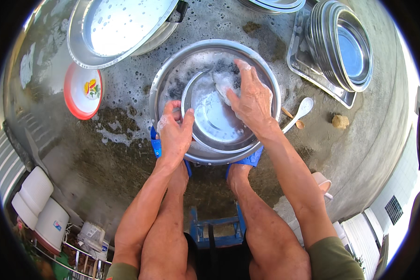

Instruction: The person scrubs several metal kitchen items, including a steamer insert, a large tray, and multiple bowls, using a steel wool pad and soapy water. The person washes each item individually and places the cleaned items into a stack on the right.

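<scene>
Between my feet stands a wide metal basin point(215, 159) with soapy water. A smaller round metal bowl point(213, 105) is tilted inside it. My left hand point(175, 131) grips the bowl's left rim, thumb on the inside and fingers around the edge. Over the bowl's upper right side is my right hand point(250, 94), its fingers curved and covered in suds. A foamy whitish cloth or scrubber point(224, 85) lies against its fingers and thumb; how firmly it is held cannot be told. Foam hides part of the bowl's far rim.
A large metal pan point(122, 31) stands upper left, above a red-rimmed enamel dish point(83, 91). At right, stacked metal bowls point(353, 52) rest in a metal tray point(322, 84). Nearer are a white ladle point(302, 108), a small wooden spoon point(299, 124) and a yellowish block point(340, 121) on wet concrete.
</scene>
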Demonstrator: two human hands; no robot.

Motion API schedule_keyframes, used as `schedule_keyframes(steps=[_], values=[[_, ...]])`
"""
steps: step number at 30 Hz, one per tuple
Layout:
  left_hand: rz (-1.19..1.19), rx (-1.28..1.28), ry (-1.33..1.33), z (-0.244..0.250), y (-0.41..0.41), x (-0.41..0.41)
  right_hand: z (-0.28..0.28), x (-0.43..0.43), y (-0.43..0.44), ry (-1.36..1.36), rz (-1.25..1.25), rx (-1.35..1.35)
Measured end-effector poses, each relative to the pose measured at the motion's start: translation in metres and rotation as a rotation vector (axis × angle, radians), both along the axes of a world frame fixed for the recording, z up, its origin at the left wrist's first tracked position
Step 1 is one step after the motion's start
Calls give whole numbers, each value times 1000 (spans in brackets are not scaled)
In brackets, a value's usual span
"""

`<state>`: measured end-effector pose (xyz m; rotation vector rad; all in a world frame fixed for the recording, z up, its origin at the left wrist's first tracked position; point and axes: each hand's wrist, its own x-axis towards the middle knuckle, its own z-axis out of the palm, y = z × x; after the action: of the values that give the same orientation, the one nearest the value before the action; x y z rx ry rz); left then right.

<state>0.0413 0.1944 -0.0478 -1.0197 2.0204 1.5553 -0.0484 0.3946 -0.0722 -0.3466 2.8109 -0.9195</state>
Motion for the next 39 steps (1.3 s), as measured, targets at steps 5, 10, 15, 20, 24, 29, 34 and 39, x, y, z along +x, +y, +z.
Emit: schedule_keyframes(steps=[5, 10, 15, 20, 24, 29, 34, 39], values=[[-52, -117, 306, -50, -8, 12, -18, 26, -52, -96, 109, -268], [86, 45, 296, -47, -8, 14, 23, 56, 10, -265, 296, 6], [-41, 114, 258, -27, -13, 1, -22, 11, 12, -5, 64, 183], [17, 39, 335, -36, -19, 3, -26, 26, -60, -40, 76, -296], [-27, 276, 311, -38, -26, 8, -11, 44, -50, -110, 258, -248], [-107, 102, 364, -38, -20, 4, -28, 7, -43, 26, 83, 4], [1, 42, 379, -35, -16, 6, -15, 5, -20, 21, -188, -154], [-181, -295, 524, -24, -15, 1, 42, 15, -51, -168, 45, -217]])
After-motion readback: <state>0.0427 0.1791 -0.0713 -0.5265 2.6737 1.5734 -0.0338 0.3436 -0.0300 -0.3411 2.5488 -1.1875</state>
